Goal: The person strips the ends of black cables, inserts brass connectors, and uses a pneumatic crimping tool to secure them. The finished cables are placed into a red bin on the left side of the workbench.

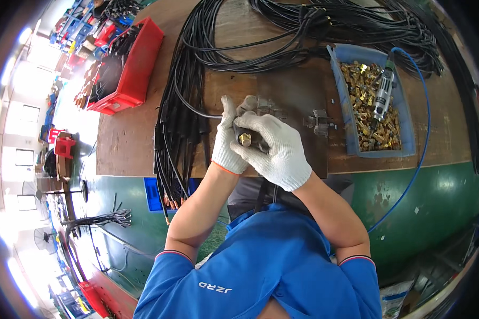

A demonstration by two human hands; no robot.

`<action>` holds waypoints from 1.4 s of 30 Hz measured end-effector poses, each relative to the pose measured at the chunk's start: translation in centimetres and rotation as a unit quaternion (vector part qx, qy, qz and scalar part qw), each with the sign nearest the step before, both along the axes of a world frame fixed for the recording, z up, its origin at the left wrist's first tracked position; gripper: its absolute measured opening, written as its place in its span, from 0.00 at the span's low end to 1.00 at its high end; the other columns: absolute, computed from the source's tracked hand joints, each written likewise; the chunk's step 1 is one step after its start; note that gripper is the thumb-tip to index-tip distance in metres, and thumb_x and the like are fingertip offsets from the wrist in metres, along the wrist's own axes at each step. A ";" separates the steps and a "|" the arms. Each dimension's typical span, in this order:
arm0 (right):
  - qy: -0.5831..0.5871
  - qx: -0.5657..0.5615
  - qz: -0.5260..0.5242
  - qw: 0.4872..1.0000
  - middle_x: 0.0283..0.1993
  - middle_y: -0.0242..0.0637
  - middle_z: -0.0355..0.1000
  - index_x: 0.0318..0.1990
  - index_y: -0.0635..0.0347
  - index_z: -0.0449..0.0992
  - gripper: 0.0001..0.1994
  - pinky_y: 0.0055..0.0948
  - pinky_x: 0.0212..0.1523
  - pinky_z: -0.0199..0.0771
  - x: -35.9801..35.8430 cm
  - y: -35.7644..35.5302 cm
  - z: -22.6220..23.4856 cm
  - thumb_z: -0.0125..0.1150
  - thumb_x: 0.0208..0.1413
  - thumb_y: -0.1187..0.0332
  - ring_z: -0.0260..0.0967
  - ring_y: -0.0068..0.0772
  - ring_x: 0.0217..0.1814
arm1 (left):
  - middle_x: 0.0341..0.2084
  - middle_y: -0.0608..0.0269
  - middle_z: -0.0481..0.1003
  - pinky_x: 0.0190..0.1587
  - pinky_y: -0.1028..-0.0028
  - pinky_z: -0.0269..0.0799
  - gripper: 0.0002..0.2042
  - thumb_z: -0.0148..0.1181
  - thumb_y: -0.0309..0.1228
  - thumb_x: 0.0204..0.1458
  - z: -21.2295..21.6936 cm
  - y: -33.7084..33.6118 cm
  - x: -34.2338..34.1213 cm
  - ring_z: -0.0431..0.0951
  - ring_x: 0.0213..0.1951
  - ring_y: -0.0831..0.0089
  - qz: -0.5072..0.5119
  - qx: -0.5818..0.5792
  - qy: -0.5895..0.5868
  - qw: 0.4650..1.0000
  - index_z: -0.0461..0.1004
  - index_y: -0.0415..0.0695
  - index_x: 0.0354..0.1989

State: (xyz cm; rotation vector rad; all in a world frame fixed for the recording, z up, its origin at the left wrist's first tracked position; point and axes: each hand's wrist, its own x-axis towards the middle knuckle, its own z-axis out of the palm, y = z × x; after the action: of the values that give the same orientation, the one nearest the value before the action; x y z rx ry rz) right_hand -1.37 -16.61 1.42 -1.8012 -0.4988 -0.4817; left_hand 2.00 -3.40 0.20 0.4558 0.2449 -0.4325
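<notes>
Both my hands wear white knit gloves and meet over the near part of the table. My left hand (pixel 228 142) is closed round a black cable (pixel 197 112), with its thumb pointing away from me. My right hand (pixel 279 149) curls round the cable's dark end, where a brass hex fitting (pixel 245 140) shows between the fingers, facing me. The fingers hide most of that end. Just right of my hands, a small metal fixture (pixel 319 122) sits on a dark plate on the table.
Black cables (pixel 178 111) lie bundled at left, their ends hanging past the near edge; more coils (pixel 351 24) lie at the back. At right, a blue bin (pixel 351 133) holds brass fittings (pixel 364 85) and a powered hand tool (pixel 382 95) with a blue hose (pixel 427 106). A red crate (pixel 138 69) stands far left.
</notes>
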 end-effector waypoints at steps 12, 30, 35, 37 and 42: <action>0.074 0.457 -0.137 0.876 0.42 0.37 0.81 0.66 0.70 0.69 0.24 0.29 0.41 0.80 9.9 -5.9 5.4 0.66 0.68 0.66 0.77 0.25 0.35 | 0.29 0.60 0.79 0.30 0.70 0.77 0.34 0.44 0.66 0.70 -1.1 1.2 -3.2 0.79 0.28 0.70 0.014 0.195 -0.112 0.974 0.71 0.43 0.58; 0.131 -0.351 0.267 0.888 0.45 0.42 0.83 0.57 0.52 0.77 0.16 0.48 0.43 0.85 -4.0 11.4 -3.2 0.60 0.67 0.58 0.85 0.49 0.43 | 0.33 0.65 0.81 0.34 0.79 0.72 0.10 0.61 0.29 0.69 1.1 16.8 -7.0 0.75 0.31 0.83 0.209 0.728 -0.158 0.634 0.80 0.36 0.52; 0.025 -0.518 0.292 0.804 0.43 0.44 0.85 0.53 0.58 0.74 0.11 0.49 0.37 0.87 -0.5 14.8 -2.0 0.57 0.66 0.68 0.87 0.48 0.41 | 0.36 0.55 0.84 0.46 0.72 0.78 0.10 0.65 0.28 0.64 1.8 16.6 -7.3 0.82 0.37 0.73 0.184 0.760 -0.196 0.591 0.82 0.38 0.50; -0.013 -0.527 0.271 0.805 0.39 0.39 0.85 0.51 0.56 0.76 0.10 0.46 0.34 0.86 -0.2 15.6 -3.2 0.57 0.65 0.68 0.87 0.43 0.40 | 0.36 0.54 0.84 0.46 0.72 0.78 0.10 0.65 0.28 0.64 1.8 16.9 -7.4 0.83 0.38 0.73 0.186 0.758 -0.203 0.591 0.82 0.38 0.50; -0.053 -0.531 0.234 0.813 0.36 0.36 0.84 0.44 0.53 0.77 0.06 0.41 0.32 0.86 -1.0 16.2 -4.7 0.60 0.63 0.67 0.88 0.40 0.39 | 0.36 0.55 0.84 0.46 0.72 0.78 0.10 0.64 0.27 0.65 1.2 18.3 -7.7 0.83 0.39 0.75 0.169 0.753 -0.185 0.609 0.82 0.37 0.50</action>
State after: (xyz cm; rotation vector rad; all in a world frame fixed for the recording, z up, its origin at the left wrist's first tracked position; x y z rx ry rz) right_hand -2.42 -0.44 -3.27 -2.5688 -1.4591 0.1146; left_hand -5.75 14.87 1.44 2.1259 0.2363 0.3988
